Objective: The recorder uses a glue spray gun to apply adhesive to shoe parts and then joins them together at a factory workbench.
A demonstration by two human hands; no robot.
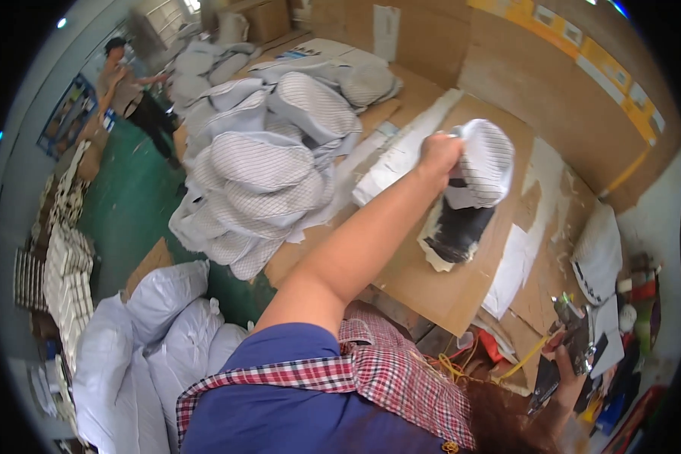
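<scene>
My left arm reaches out over the cardboard-covered table [424, 284]. At its end my left hand [440, 155] is closed on the edge of a rounded, padded-looking grey fabric piece with dark grid lines [488, 163], holding it up. Just below that piece a black block-like form [458, 231] rests on a ragged pale scrap; its upper part is covered by the fabric. Low on the right, my right hand [564, 371] is partly seen, its fingers apparently closed around a dark and silvery tool [583, 344] beside a yellow hose [523, 362]. The tool's kind is unclear.
Grey grid-patterned fabric pieces [261, 163] are heaped left of the table. White stuffed sacks [140, 348] stand lower left. Cardboard panels [533, 102] wall the table's far side. Clutter and another grey piece [599, 246] lie right. A person [132, 94] stands far left.
</scene>
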